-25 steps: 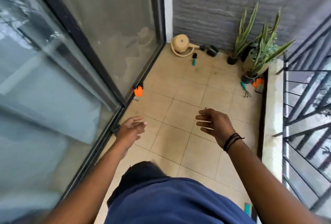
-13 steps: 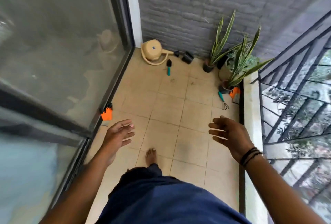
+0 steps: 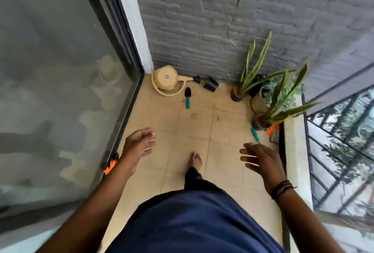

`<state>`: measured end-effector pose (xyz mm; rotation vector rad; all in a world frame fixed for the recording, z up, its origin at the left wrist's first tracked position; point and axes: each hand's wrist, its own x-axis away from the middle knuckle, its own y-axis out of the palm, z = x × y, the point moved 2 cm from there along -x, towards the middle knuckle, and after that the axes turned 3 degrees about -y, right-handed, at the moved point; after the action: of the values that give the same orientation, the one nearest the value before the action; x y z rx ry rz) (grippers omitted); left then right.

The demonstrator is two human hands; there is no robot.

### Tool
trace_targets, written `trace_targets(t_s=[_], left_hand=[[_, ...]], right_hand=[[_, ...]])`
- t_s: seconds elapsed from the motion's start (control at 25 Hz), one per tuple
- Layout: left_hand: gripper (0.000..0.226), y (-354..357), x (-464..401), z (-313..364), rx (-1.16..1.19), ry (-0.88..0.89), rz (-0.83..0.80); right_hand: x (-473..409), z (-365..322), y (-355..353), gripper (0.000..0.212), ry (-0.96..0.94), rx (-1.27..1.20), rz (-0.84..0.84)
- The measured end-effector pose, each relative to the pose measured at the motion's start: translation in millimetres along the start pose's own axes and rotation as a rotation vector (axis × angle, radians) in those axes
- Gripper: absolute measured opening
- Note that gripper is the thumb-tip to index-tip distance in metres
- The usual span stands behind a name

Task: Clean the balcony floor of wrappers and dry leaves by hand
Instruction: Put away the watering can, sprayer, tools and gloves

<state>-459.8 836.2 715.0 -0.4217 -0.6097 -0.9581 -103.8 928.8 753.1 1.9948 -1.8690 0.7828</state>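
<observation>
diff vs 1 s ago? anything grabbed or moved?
The person stepped forward: a bare foot is now planted on the tiles, and the orange wrapper by the door track now lies beside the left forearm. Left hand and right hand spread apart, still open and empty. Watering can, trowel and plants unmoved.

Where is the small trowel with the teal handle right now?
In the head view, the trowel lies on the floor tiles in the far left corner, just right of the beige watering can.
</observation>
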Motion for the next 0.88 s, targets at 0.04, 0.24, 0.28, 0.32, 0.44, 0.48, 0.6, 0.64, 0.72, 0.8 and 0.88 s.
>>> trace_targets(t_s=[0.04, 0.24, 0.28, 0.32, 0.44, 0.48, 0.6, 0.64, 0.72, 0.8, 0.88], left_hand=[[0.014, 3.1, -13.1, 20.8, -0.010, 0.008, 0.014], [0.016, 10.2, -76.3, 107.2, -0.048, 0.042, 0.071], [0.017, 15.2, -86.7, 119.6, -0.052, 0.043, 0.075], [0.016, 18.4, -102.3, 131.1, -0.044, 0.027, 0.086], [0.011, 28.6, -157.7, 158.8, -0.112, -0.017, 0.078], [0.010, 31.8, -176.7, 164.0, -0.143, -0.004, 0.054], [0.022, 40.7, -248.6, 176.2, -0.408, 0.109, 0.030], [0.030, 46.1, -272.5, 177.9, -0.628, 0.191, 0.016], [0.042, 58.9, -322.5, 180.6, -0.937, 0.294, -0.058], [0.049, 69.4, -367.7, 177.1, -1.057, 0.253, -0.184], [0.046, 78.7, -427.3, 152.9, -1.025, 0.113, -0.252]], right_hand=[[-27.5, -19.2, 7.0, 0.025, -0.017, -0.003, 0.003], [-143.7, -108.2, 77.6, 0.024, -0.030, 0.007, -0.164], [-157.6, -123.3, 92.5, 0.024, -0.023, 0.009, -0.189], [-173.9, -138.6, 109.7, 0.024, -0.019, 0.008, -0.224], [-221.8, -169.9, 151.4, 0.025, 0.033, 0.004, -0.286], [-233.8, -178.0, 162.2, 0.026, 0.050, 0.000, -0.286], [-276.7, -191.7, 191.9, 0.026, 0.094, 0.046, -0.212], [-292.9, -192.8, 201.2, 0.024, 0.087, 0.071, -0.172], [-330.9, -188.9, 222.5, 0.021, 0.110, 0.129, -0.133], [-367.7, -173.8, 243.9, 0.018, 0.154, 0.196, -0.148], [-421.5, -141.8, 269.6, 0.016, 0.131, 0.326, -0.160]])
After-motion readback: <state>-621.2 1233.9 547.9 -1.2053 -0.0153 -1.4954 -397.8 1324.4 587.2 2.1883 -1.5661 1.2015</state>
